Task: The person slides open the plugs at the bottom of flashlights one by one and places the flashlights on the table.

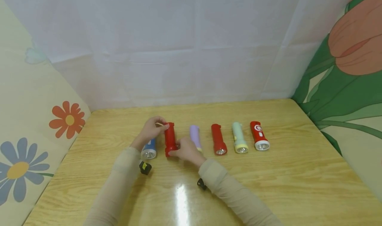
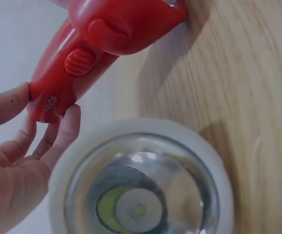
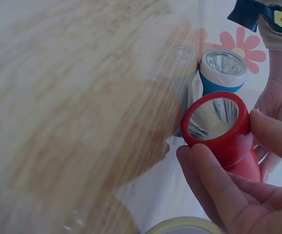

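Both hands are on one red flashlight (image 1: pixel 170 138), second from the left in a row. My left hand (image 1: pixel 151 130) pinches its tail end between thumb and fingers; the left wrist view shows the ridged switch (image 2: pixel 79 62) on its body. At the lens end, my right hand (image 1: pixel 187 150) grips the head, thumb on one side and fingers on the other, as the right wrist view shows. Left of it lies a blue flashlight (image 1: pixel 149 149) with a white rim, partly behind the left hand. A purple flashlight (image 1: pixel 195 136) lies to the right, its lens end partly covered by the right hand.
Farther right on the wooden table (image 1: pixel 283 179) lie another red flashlight (image 1: pixel 219 138), a mint-green one (image 1: pixel 238 136) with a yellow rim, and a red one with a white rim (image 1: pixel 259 135). A white cloth (image 1: pixel 179 53) hangs behind the table; flower-printed panels (image 1: pixel 30 126) flank it.
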Available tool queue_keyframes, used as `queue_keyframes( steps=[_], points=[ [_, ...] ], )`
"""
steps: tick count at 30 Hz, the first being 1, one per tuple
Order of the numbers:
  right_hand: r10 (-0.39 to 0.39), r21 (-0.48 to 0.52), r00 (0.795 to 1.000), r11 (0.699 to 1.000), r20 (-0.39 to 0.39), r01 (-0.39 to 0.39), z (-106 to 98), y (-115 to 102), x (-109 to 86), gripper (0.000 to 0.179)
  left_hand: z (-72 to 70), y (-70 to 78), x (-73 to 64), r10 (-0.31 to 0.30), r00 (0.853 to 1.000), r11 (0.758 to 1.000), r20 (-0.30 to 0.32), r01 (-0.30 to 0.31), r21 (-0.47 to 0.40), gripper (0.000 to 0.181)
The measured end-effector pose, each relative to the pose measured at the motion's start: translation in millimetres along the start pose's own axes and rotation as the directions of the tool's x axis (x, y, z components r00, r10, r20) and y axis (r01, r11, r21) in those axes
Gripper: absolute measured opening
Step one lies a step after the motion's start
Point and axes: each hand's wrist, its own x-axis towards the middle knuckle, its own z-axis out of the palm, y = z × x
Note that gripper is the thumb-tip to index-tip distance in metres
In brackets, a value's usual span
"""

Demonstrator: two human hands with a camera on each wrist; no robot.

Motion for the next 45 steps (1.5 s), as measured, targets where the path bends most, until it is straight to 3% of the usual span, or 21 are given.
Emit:
queue_keyframes(
  steps=[8, 16, 23, 31, 45],
  points=[
    [0.009, 0.006, 1.0, 1.0, 0.003, -0.009, 0, 1, 2.3, 0.03, -0.7, 0.1, -2.5, -0.001, 1.0, 0.998, 0.014, 0.002, -0.061, 0.017],
    [0.007, 0.021, 1.0, 1.0, -0.003, -0.007, 1, 0, 2.6, 0.029, -1.0, 3.1, -7.7, 0.034, 0.999, 0.986, -0.022, -0.037, -0.161, 0.023],
    [0.011, 0.037, 1.0, 0.999, -0.016, -0.011, 2, -2, 1.5, 0.028, -2.4, 5.6, -9.3, -0.013, 0.997, 0.966, -0.07, -0.006, -0.258, 0.027],
    [0.007, -0.001, 0.999, 1.0, -0.035, -0.007, 6, 2, 4.5, 0.027, -4.7, 10.9, -12.2, -0.079, 0.994, 0.971, -0.079, 0.059, -0.231, 0.032],
    [-0.054, -0.028, 0.997, 0.998, -0.054, 0.052, 4, 2, 5.8, 0.032, -8.0, 16.7, -17.9, -0.022, 0.992, 0.987, -0.121, 0.002, -0.163, 0.029]
  ],
)
